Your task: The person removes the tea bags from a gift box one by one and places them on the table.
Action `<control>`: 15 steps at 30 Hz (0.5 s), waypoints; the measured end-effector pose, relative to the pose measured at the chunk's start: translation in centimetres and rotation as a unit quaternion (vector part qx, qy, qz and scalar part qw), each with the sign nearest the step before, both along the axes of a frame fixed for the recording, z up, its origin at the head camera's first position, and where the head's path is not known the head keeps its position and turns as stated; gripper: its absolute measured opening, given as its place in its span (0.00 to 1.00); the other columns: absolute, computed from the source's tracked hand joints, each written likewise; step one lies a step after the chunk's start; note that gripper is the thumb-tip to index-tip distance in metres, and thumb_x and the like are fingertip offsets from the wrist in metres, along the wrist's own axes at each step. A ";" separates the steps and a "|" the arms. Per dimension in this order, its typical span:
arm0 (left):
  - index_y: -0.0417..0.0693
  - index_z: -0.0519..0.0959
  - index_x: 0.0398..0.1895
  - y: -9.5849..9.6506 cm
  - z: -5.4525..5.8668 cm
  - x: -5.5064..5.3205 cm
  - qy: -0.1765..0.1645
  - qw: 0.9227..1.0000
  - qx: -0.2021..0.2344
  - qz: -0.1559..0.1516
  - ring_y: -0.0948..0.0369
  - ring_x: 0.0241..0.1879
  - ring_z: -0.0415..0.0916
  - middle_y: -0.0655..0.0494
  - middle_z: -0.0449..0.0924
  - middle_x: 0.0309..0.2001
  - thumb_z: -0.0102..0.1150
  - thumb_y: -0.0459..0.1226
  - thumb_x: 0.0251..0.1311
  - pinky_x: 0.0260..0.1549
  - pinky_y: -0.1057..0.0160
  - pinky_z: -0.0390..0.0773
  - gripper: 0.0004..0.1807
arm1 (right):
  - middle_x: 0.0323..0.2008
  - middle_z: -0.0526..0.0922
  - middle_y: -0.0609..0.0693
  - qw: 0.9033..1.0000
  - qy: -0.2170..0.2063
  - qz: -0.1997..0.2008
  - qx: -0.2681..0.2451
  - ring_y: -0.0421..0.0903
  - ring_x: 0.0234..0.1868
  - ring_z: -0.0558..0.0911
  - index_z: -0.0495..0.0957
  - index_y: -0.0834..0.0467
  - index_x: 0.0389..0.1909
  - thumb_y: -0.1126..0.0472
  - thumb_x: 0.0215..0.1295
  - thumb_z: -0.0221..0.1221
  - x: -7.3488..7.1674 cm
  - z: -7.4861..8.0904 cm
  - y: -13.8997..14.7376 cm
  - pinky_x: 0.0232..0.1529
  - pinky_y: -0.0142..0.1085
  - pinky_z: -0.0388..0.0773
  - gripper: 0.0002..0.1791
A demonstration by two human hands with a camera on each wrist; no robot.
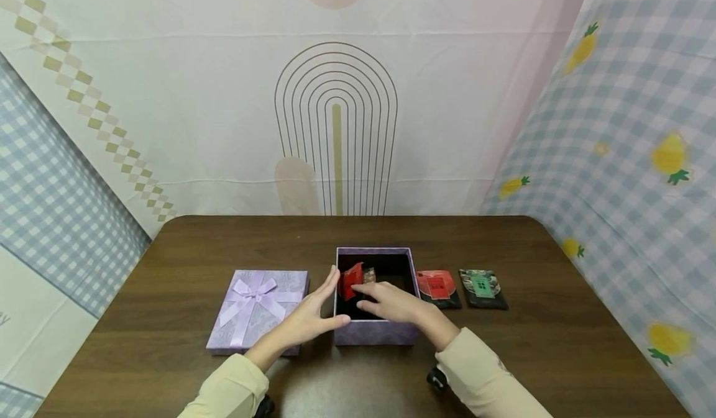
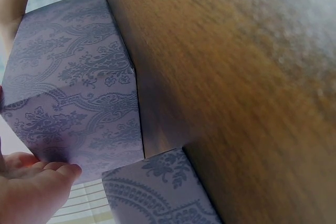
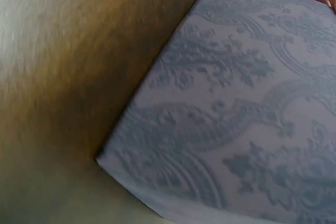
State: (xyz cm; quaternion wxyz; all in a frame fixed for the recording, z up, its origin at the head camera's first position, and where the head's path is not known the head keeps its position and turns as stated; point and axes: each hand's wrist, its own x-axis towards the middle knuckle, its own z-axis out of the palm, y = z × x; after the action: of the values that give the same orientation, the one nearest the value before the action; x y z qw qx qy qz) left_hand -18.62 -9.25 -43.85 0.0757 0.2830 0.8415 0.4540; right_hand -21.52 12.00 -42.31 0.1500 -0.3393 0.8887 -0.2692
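A purple patterned box stands without its lid, its inside black. Within it, a red packet leans at the left side, and a smaller brownish packet lies beside it. My right hand reaches over the box with its fingertips at the red packet; no grip around it shows. Against the box's left wall rests my left hand, fingers extended and thumb by the front left corner. The left wrist view shows its fingers by the patterned side. In the right wrist view, the box wall hides the right hand's work.
Left of the box lies the purple lid with a ribbon bow. On the right, a red-and-black packet and a green-and-black packet lie flat on the brown table. Patterned cloths hang behind and beside the table.
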 end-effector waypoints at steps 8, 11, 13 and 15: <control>0.37 0.44 0.70 0.0 -0.1 0.0 0.001 1.000 0.001 -0.001 0.45 0.67 0.44 0.42 0.36 0.71 0.61 0.45 0.55 0.60 0.42 0.53 0.48 | 0.45 0.80 0.61 0.998 0.027 -0.039 -0.041 0.44 0.35 0.78 0.70 0.66 0.58 0.62 0.67 0.50 -0.1 -0.2 0.0 0.45 0.41 0.76 0.20; 0.37 0.44 0.70 0.0 -0.1 -0.1 0.004 1.000 0.000 0.002 0.45 0.67 0.45 0.42 0.37 0.71 0.61 0.45 0.54 0.60 0.42 0.54 0.48 | 0.39 0.82 0.58 0.996 0.055 -0.054 -0.051 0.41 0.28 0.76 0.72 0.66 0.56 0.65 0.64 0.51 -0.1 0.0 0.0 0.35 0.35 0.76 0.19; 0.38 0.44 0.70 0.1 -0.1 -0.1 0.003 1.000 0.000 0.003 0.46 0.67 0.45 0.42 0.37 0.71 0.61 0.45 0.54 0.60 0.42 0.54 0.48 | 0.35 0.83 0.56 0.994 0.060 -0.066 -0.066 0.38 0.25 0.76 0.73 0.67 0.54 0.68 0.62 0.52 -0.1 0.1 0.0 0.27 0.31 0.73 0.19; 0.38 0.44 0.70 0.0 -0.1 -0.1 0.002 1.000 0.000 0.003 0.46 0.67 0.45 0.42 0.37 0.71 0.61 0.44 0.54 0.61 0.43 0.53 0.48 | 0.29 0.83 0.54 0.992 0.054 -0.078 -0.080 0.35 0.18 0.70 0.73 0.67 0.54 0.70 0.59 0.51 0.0 0.3 0.2 0.18 0.28 0.66 0.21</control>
State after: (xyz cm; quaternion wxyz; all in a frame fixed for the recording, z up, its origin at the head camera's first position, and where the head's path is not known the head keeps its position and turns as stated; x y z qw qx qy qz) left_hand -18.71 -9.20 -43.93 0.0722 0.2813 0.8425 0.4538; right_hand -21.53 12.15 -42.02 0.0532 -0.2939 0.8949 -0.3316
